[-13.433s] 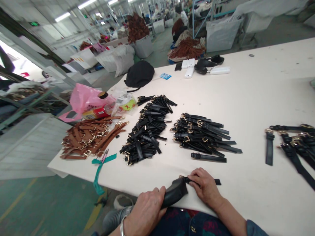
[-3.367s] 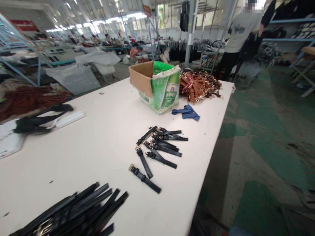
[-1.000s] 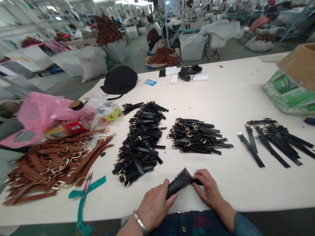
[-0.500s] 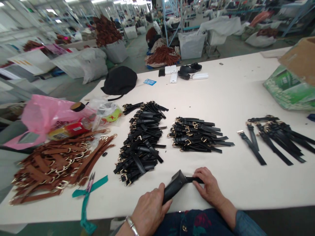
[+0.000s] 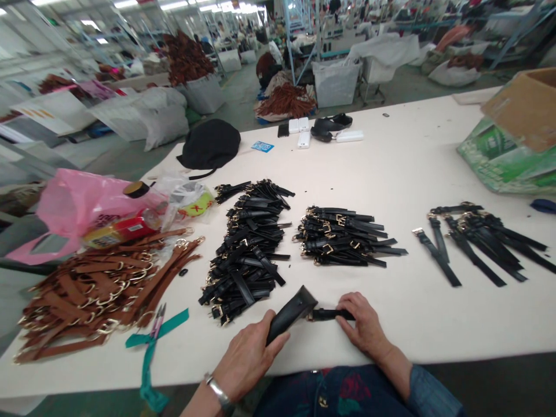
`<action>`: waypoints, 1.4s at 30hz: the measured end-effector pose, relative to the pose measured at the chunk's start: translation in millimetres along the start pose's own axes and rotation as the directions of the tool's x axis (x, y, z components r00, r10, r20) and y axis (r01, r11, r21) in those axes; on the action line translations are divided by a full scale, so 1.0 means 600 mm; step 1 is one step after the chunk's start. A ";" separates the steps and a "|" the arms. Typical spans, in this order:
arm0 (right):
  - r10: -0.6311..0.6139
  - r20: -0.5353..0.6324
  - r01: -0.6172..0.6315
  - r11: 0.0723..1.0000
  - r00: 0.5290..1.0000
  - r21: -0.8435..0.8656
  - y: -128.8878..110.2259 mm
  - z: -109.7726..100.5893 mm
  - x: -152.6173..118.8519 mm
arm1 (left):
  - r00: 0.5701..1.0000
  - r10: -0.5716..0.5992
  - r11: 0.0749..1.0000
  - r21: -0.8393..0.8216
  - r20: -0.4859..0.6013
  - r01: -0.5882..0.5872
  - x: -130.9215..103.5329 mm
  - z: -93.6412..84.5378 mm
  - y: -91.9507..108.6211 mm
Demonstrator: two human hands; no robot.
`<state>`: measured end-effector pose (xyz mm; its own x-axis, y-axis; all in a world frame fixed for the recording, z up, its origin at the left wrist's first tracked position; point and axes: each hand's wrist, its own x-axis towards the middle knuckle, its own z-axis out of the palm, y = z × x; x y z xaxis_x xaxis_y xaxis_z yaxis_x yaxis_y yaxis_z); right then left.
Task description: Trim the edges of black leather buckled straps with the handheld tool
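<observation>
In my left hand [image 5: 245,356] is a black, thick-handled tool [image 5: 292,314] with a wider, flat-ended head; its exact kind I cannot make out. The fingers wrap its handle, and its head is raised beside the buckle end of a short black buckle strap [image 5: 324,314]. My right hand [image 5: 361,324] pinches that strap by its other end, low over the table, and the fingers cover part of it. Beyond the hands lie a tall heap of black straps [image 5: 247,249] and a smaller bundle of them [image 5: 347,237], gold buckles mostly to the left.
More black straps [image 5: 486,240] lie loosely at the right. Brown straps with metal rings [image 5: 91,289], a pink bag [image 5: 82,202] and small scissors [image 5: 157,324] tied with green ribbon are at the left. A black cap [image 5: 211,145] and a green carton [image 5: 504,156] sit farther back.
My left hand has shifted left and lifted the tool's head away from the strap, tilting it upward. More of the strap's buckle end shows; my right hand still holds it.
</observation>
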<state>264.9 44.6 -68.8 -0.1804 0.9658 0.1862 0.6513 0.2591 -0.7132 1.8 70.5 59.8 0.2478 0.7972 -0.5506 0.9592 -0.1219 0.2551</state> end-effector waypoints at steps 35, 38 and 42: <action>-0.182 0.060 0.187 0.978 0.981 -0.092 -0.003 -0.004 -0.015 | 0.996 -0.028 0.997 -0.072 0.079 0.034 -0.055 0.017 -0.005; -0.190 0.109 0.201 0.975 0.976 -0.091 -0.013 -0.013 -0.014 | 0.997 -0.013 0.999 -0.036 0.072 0.016 -0.059 0.018 0.000; -0.144 0.157 0.164 0.979 0.977 -0.122 -0.028 -0.012 -0.014 | 0.996 0.019 0.999 0.047 0.082 -0.023 -0.057 0.024 0.005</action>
<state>260.8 32.0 -53.2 -0.3859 0.9050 0.1790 0.6978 0.4132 -0.5851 -1.8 34.2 68.3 0.2767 0.7434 -0.6089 0.9585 -0.1682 0.2301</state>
